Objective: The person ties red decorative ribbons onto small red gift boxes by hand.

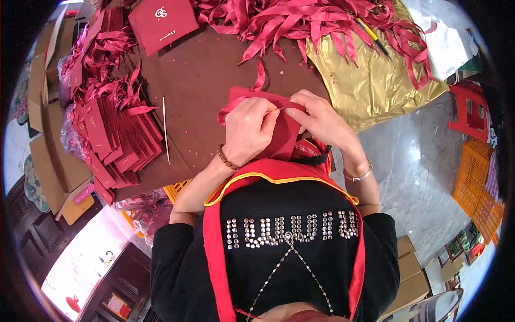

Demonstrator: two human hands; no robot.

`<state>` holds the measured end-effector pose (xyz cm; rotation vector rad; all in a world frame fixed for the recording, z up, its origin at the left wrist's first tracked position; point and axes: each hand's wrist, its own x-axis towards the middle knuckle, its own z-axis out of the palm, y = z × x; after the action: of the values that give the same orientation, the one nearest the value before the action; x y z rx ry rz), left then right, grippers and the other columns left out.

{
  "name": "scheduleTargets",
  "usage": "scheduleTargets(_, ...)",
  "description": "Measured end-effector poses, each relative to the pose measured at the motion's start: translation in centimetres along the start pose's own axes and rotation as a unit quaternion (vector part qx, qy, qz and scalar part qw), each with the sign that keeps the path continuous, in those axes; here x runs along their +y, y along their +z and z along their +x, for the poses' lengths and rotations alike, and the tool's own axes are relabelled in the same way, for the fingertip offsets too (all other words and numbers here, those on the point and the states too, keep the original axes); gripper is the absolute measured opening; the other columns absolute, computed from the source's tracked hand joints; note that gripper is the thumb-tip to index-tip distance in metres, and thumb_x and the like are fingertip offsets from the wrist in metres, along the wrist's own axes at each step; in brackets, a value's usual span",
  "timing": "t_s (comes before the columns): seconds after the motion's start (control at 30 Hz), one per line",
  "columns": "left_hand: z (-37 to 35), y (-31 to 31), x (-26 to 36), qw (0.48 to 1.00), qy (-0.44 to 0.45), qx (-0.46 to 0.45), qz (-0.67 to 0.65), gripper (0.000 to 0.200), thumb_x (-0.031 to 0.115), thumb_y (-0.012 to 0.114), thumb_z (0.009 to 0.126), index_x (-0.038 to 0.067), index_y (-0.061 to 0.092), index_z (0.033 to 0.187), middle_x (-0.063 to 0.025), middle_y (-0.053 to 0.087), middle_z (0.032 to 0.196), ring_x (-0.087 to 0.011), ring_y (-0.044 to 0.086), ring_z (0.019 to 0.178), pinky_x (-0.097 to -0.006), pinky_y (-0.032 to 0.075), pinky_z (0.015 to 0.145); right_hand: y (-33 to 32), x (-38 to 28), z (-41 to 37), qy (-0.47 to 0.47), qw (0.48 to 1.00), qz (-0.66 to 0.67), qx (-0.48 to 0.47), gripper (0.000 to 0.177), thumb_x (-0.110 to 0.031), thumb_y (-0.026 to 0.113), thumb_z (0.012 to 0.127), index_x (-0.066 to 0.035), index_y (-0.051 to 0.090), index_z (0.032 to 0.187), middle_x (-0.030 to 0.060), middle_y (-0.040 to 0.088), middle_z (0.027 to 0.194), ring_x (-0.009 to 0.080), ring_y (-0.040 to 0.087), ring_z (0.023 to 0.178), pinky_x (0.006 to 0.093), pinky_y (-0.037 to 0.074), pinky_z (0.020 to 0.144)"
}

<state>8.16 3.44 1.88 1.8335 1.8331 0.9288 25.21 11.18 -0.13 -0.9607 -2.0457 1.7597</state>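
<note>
While fingers point(304, 102) pinch it, red piece point(284, 134) between and beneath

A glossy grey floor point(407, 172) spreads beside the brown table point(206, 102).

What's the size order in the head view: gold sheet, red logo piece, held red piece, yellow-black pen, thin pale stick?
1. Gold sheet
2. Red logo piece and held red piece: latter partly covered, order unsure
3. Yellow-black pen and thin pale stick: too alike; stick longer but thinner
</note>
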Motion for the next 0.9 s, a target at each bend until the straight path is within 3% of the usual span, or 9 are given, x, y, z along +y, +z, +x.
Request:
scheduleTargets(0.2, 0.2, -0.1, 0.1, 1.000, -0.011, -0.005, -0.007, 0.010, 0.007, 0.065, 0.074, 0.005, 0.056, 0.072, -0.0107, 0.058, 0.067, -0.0303, 0.057, 0.063, -0.0402, 0.043, 0.057, 0.2, -0.1, 0.0, -0.018, 0.999, -0.039, 0.013, 0.020, -0.009, 0.056, 0.088, 0.007, 0.055, 0.100, 0.0128, 0.054, 0.091, 0.0219, 0.062, 0.072, 0.0301, 0.051, 0.059)
scheduleTargets(0.47, 0.7, -0.2, 0.9, 0.996, 0.035, -0.019, 0.078, 0.009, 0.007, 0.063, 0.073, 0.004, 0.055, 0.071, -0.0125, 0.056, 0.067, -0.0319, 0.056, 0.064, -0.0401, 0.044, 0.056, 1.0, -1.2, -0.6, -0.057, 0.993, -0.070, 0.071, 0.012, -0.004, 0.054, 0.086, 0.005, 0.053, 0.093, 0.0176, 0.053, 0.090, 0.0358, 0.055, 0.081, 0.0374, 0.046, 0.072)
scheduleTargets(0.6, 0.5, 0.2, 1.3, 0.989, 0.081, -0.018, 0.120, 0.007, 0.004, 0.062, 0.070, 0.005, 0.055, 0.071, -0.0116, 0.053, 0.065, -0.0307, 0.053, 0.062, -0.0411, 0.042, 0.056, 1.2, -1.4, -0.9, -0.098, 0.988, -0.090, 0.075, 0.013, -0.003, 0.054, 0.085, 0.005, 0.054, 0.095, 0.0176, 0.053, 0.090, 0.0351, 0.055, 0.082, 0.0374, 0.045, 0.073)
scheduleTargets(0.7, 0.2, 0.5, 0.7, 0.985, 0.113, -0.003, 0.127, 0.006, 0.006, 0.056, 0.067, 0.004, 0.052, 0.071, -0.0100, 0.053, 0.068, -0.0268, 0.053, 0.066, -0.0391, 0.042, 0.057, 1.2, -1.6, -0.9, -0.059, 0.993, -0.069, 0.075, 0.014, -0.002, 0.055, 0.085, 0.005, 0.054, 0.097, 0.0179, 0.054, 0.091, 0.0347, 0.056, 0.084, 0.0366, 0.045, 0.074)
scheduleTargets(0.9, -0.4, -0.6, 0.0, 0.980, 0.141, -0.028, 0.140, 0.005, 0.011, 0.054, 0.073, 0.008, 0.056, 0.077, -0.0050, 0.052, 0.072, -0.0213, 0.051, 0.071, -0.0362, 0.034, 0.072, 1.4, -2.3, -1.1, -0.071, 0.991, -0.082, 0.081, 0.015, -0.002, 0.055, 0.085, 0.005, 0.055, 0.097, 0.0182, 0.055, 0.094, 0.0351, 0.056, 0.086, 0.0368, 0.046, 0.074)
